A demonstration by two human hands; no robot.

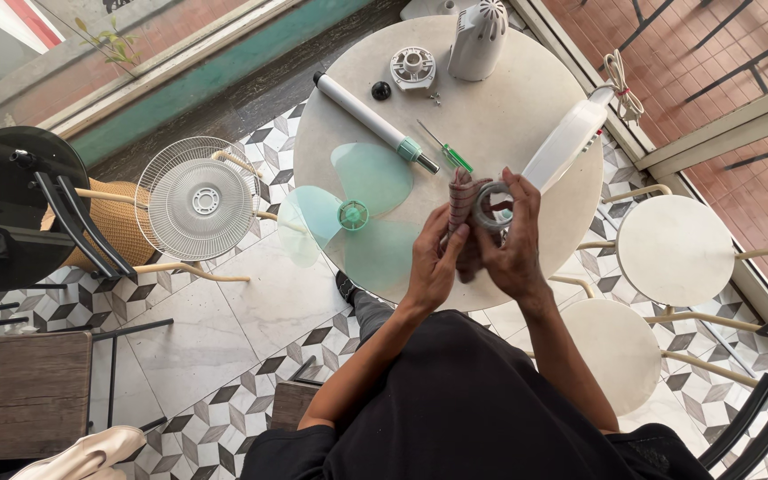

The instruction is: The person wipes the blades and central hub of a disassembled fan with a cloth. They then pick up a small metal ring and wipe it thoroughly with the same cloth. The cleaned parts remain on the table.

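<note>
The left hand [435, 262] is gripping a folded red-and-grey striped cloth [460, 200], while the right hand [510, 240] is pinching a small grey plastic ring [489, 207] against it, above the near edge of the round pale stone bench [491, 124]. A translucent green three-bladed fan propeller [354, 216] is lying just beside them.

fan blade [353, 216] on table [491, 124] | screwdriver [444, 148] | pole [371, 120] | grille [196, 198] on chair
</note>
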